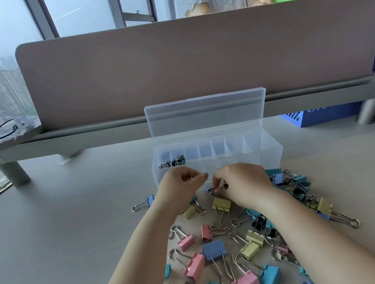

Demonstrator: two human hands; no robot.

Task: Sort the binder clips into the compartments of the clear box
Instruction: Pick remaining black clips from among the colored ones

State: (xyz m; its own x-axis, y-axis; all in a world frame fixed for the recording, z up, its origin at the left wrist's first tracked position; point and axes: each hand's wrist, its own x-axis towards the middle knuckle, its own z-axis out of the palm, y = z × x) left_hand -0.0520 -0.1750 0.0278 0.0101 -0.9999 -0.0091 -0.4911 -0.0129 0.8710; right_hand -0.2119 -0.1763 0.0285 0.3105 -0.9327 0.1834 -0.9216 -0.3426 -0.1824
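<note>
both forearms reach forward from the bottom edge over the table (73, 230). a lone blue clip (150, 200) lies just left of the left wrist. the left hand (179, 188) hovers just before the near wall of the clear box (276, 153), knuckles up, fingers curled inward and thumb stretched toward the other hand. something dark shows inside the curl, but i cannot tell whether it holds anything.

the box's lid (206, 115) stands open against the divider panel (194, 61). small black clips (172, 162) sit in the two far-left compartments of the back row.

the right hand (243, 183) is bent down at the wrist, its fingertips pinched together on a small black clip (224, 186) low over the table, just in front of the box and close to the left thumb.

the pile of clips (214, 248), pink, yellow, blue, teal and black, spreads beneath and to the right of both wrists. a blue box (322, 116) at far right bears white marks too blurred to read.
</note>
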